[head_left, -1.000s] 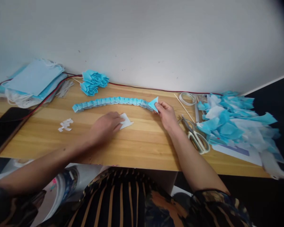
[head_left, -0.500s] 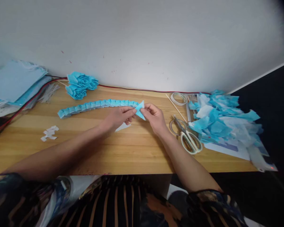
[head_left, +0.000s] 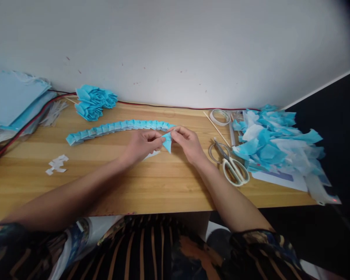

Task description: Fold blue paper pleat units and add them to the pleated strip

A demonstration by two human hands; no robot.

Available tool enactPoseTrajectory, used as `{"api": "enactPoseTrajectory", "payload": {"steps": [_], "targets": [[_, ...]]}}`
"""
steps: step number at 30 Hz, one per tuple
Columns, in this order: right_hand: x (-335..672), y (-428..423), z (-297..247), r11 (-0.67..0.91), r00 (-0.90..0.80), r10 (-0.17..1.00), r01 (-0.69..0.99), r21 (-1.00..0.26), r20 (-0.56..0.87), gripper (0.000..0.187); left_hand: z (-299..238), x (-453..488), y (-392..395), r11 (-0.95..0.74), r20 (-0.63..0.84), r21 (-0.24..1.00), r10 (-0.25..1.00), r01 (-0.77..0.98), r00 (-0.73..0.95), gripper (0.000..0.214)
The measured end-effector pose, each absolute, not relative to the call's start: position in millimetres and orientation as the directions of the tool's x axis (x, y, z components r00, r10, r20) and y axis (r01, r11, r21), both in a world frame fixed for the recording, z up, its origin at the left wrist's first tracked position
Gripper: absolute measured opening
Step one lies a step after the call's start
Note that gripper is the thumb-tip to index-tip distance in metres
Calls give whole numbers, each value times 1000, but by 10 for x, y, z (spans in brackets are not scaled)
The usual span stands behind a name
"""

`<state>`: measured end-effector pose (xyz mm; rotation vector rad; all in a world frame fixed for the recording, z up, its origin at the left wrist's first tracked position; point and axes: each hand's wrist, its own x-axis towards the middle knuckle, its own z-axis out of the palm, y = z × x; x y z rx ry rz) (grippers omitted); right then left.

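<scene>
Between my two hands, above the table, is a small folded piece of blue fabric (head_left: 167, 144), thin like the material of a face mask. My left hand (head_left: 143, 144) pinches its left edge, fingers closed. On the other side my right hand (head_left: 189, 143) grips its upper right part between thumb and fingers. Just behind the hands a curved row of folded blue pieces (head_left: 116, 127) lies along the table, its right end partly hidden by my right hand. A white scrap (head_left: 152, 154) lies under my left hand.
Scissors (head_left: 231, 165), a tape roll (head_left: 220, 117) and a thin wooden stick (head_left: 217, 129) lie right of my hands. Beyond them is a heap of blue and white pieces (head_left: 268, 144). At left are blue fabric flowers (head_left: 93, 102), small white bits (head_left: 57, 164) and stacked blue sheets (head_left: 16, 97).
The blue piece has been folded smaller and now points downward between my fingers. Both hands have shifted slightly, and the whole view has moved a little.
</scene>
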<state>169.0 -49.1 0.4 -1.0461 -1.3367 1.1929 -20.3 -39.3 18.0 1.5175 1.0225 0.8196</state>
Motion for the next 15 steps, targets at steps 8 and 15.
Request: {"api": "enactPoseTrajectory", "payload": {"steps": [8,15], "targets": [[1698,-486,-12,88,-80,992,-119,-989,98,35,165,-222,-398,-70,-12,977,923,200,385,27],[1717,-502,30,-13,-202,979,-97,-995,7,41,204,-244,-367,-82,20,982,939,168,344,28]]}}
